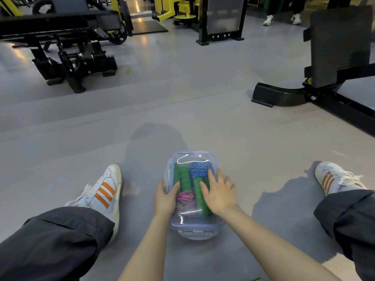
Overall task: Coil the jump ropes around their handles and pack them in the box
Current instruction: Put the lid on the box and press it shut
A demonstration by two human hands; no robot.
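At lower centre the lidded box (193,225) sat on the floor (182,118), coiled jump ropes (197,170) inside. The left hand (165,199) clasped its left side, thumb on top, while the right hand (218,192) lay flat on it, fingers spread.

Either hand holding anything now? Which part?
Left hand grips the clear box at its left edge, thumb over the lid. Right hand lies flat on the lid, holding nothing.

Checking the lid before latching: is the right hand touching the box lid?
Touching. The head view shows the right hand lying flat on the clear lid, fingers spread, with no gap.
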